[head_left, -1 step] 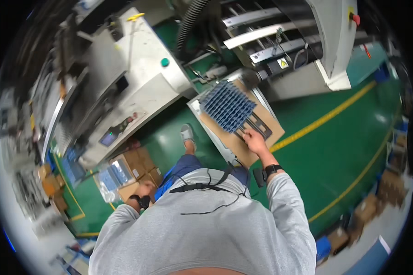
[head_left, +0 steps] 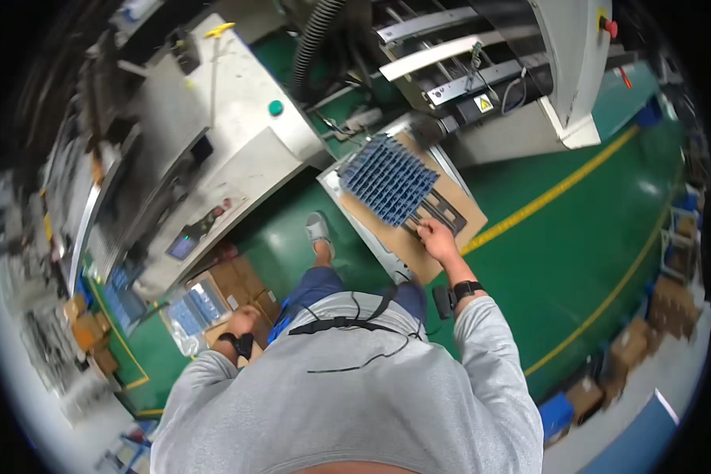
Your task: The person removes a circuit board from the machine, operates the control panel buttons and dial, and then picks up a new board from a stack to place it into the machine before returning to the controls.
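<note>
My right hand (head_left: 434, 237) is closed, thumb and fingers pinched at the near edge of a dark slotted frame (head_left: 448, 212). Against that frame's far side lies a blue-grey grid of small square cells (head_left: 389, 180). Both rest on a brown cardboard sheet (head_left: 415, 257), which covers much of a white-edged platform (head_left: 332, 186). Low at my left side hangs my left hand (head_left: 243, 319), above cardboard boxes and apart from the grid; its fingers are too blurred to read.
A pale machine (head_left: 253, 170) with a green button stands at the left. Another machine (head_left: 482, 130) with metal rails and a red knob rises beyond the platform. Cardboard boxes (head_left: 241, 276) and wrapped blue packs (head_left: 191, 312) sit left of my legs. Yellow lines (head_left: 561, 189) mark the green floor.
The whole view has shifted slightly, so the machines and platform appear a little further left. My right hand stays at the dark frame's edge.
</note>
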Motion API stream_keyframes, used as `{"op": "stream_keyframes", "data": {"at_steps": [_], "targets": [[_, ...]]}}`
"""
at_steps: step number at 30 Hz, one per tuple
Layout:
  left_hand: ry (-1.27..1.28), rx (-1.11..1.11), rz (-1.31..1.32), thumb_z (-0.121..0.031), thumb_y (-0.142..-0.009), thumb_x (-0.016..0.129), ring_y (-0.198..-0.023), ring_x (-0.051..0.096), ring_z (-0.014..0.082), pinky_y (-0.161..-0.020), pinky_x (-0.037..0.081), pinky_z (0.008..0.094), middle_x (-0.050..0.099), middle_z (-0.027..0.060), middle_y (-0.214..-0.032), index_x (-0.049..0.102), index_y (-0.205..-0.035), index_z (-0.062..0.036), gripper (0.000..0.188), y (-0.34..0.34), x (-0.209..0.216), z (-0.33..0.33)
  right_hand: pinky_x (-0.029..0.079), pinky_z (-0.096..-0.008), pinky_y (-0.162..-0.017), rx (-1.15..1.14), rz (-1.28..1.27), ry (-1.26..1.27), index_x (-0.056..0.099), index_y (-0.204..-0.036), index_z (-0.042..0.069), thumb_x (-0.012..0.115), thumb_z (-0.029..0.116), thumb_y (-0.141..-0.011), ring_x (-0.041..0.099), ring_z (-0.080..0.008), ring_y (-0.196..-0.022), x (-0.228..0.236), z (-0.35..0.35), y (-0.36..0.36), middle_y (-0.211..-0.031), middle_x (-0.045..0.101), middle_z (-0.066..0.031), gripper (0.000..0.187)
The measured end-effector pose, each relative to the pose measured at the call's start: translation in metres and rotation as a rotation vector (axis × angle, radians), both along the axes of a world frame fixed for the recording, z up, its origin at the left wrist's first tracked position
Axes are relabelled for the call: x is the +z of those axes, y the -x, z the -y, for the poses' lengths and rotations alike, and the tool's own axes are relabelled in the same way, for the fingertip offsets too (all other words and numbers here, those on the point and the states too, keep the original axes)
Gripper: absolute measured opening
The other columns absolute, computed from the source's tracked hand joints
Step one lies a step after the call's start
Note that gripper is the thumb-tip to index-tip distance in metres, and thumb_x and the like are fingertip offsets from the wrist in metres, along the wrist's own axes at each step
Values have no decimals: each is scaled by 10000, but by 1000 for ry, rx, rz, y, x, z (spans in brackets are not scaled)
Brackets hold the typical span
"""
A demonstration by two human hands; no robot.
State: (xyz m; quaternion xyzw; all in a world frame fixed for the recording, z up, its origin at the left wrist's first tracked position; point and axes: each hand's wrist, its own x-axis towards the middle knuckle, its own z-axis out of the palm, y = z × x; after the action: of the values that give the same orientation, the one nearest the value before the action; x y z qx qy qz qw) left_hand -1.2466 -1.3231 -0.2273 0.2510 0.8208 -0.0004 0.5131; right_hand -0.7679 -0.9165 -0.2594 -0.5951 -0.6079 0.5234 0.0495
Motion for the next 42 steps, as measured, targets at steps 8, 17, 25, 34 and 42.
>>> {"op": "stream_keyframes", "data": {"at_steps": [8, 17, 25, 34, 42], "targets": [[-171, 75, 10, -250, -916, 646, -842, 641, 171, -791, 496, 307, 691, 72, -905, 646, -1101, -20, 295, 117, -26, -87, 456, -267, -573, -479, -14, 154, 647, -980, 29, 594, 165, -953, 555, -117, -641, -9, 5, 51, -771, 603, -17, 148], [-122, 123, 132, -275, -910, 665, -843, 631, 144, -777, 493, 295, 685, 50, -928, 651, -1088, -45, 291, 160, -45, -66, 498, -301, -567, -451, 222, 33, 669, -899, 12, 610, 190, -945, 602, -152, -607, -58, 11, 65, -742, 648, -54, 193], [-90, 94, 96, -254, -905, 674, -850, 629, 141, -775, 494, 297, 687, 52, -924, 652, -1086, -34, 286, 166, -27, -61, 523, -458, -874, -372, 525, 76, 727, -987, 47, 587, 283, -883, 666, -397, -982, -23, -6, 87, -1004, 699, -232, 293], [-159, 4, 19, -290, -874, 694, -888, 669, 203, -814, 508, 326, 714, 104, -963, 671, -1089, -46, 326, 170, -26, -86, 525, -457, -866, -354, 706, -33, 722, -944, 20, 627, 305, -800, 670, -400, -957, 37, 5, 78, -967, 700, -241, 333], [-292, -19, 77, -208, -906, 673, -704, 576, 107, -648, 471, 278, 636, 8, -791, 650, -1013, -42, 198, 166, -44, -115, 533, -428, -735, -608, 542, -512, 665, -919, -18, 579, 213, -876, 676, -322, -722, 116, 43, 9, -769, 674, -181, 250]]}}
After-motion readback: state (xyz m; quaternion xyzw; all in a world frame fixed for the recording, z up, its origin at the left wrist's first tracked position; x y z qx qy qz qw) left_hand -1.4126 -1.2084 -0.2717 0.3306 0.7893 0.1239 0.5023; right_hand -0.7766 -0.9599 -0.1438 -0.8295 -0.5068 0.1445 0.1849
